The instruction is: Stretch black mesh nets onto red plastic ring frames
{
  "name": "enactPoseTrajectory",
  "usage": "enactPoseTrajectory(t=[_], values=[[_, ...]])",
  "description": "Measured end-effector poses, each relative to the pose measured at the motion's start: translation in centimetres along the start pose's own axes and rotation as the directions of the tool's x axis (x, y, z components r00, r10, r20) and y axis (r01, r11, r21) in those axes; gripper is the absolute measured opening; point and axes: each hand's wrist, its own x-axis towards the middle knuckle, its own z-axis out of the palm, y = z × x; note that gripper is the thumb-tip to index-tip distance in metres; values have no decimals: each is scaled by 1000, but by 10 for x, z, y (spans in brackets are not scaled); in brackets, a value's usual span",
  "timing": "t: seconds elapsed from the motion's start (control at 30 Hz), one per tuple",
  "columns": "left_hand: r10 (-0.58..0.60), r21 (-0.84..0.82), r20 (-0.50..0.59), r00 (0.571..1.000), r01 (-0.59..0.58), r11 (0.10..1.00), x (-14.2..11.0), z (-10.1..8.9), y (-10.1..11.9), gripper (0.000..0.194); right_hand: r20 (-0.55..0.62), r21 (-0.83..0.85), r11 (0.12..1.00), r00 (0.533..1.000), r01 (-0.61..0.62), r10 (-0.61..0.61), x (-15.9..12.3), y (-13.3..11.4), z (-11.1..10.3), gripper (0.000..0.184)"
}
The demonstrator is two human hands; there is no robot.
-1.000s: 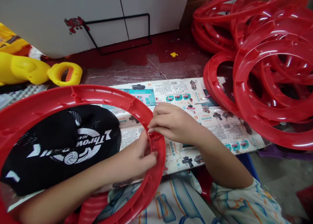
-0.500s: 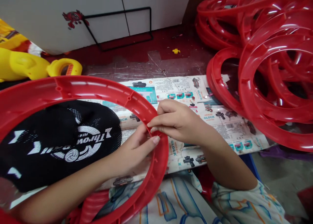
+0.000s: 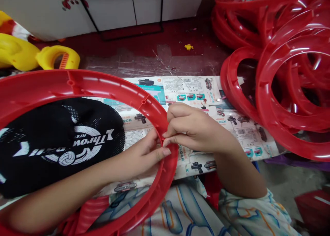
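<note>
A large red plastic ring (image 3: 123,95) with small pegs and ribs along its inside is tilted up in front of me, running past the left edge of the view. My left hand (image 3: 144,155) reaches through the opening and grips the ring's inner rim, thumb on the near side. Just above that thumb, my right hand (image 3: 190,127) has its fingertips pinched together against the same stretch of the ring. Whatever may be between the right fingertips is too small or hidden to make out. Seen through the ring is a black round fabric piece (image 3: 77,136) with white print.
Several red rings (image 3: 278,81) are piled at the right. Printed cardboard sheets (image 3: 196,88) cover the table's near part. A yellow plastic piece with a loop handle (image 3: 58,57) lies at the left, a small yellow part (image 3: 189,47) farther back. A black wire frame (image 3: 131,35) stands behind.
The right fingertips have shifted slightly right along the ring and remain pinched. The left hand keeps its grip. The whole view has moved a little, with the background sitting higher.
</note>
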Motion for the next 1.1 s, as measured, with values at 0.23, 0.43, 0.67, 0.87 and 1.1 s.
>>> enactPoseTrajectory(t=[0.23,0.43,0.67,0.87,1.1], values=[[-6,40,44,999,4,999,0,-1,0,28,-67,-14,1000,997,25,-26,3,2,6,20],[-64,12,33,997,64,998,0,0,4,31,-54,24,1000,999,7,-6,5,10,10,18],[-69,-174,1,998,68,982,0,4,6,29,-108,-19,1000,994,-7,5,5,19,14,22],[-77,-127,-181,980,54,990,2,10,8,24,-81,0,998,995,-65,65,6,22,13,27],[-36,-6,-236,971,36,999,5,12,-1,19,-2,-105,993,998,-62,62,6,17,9,23]])
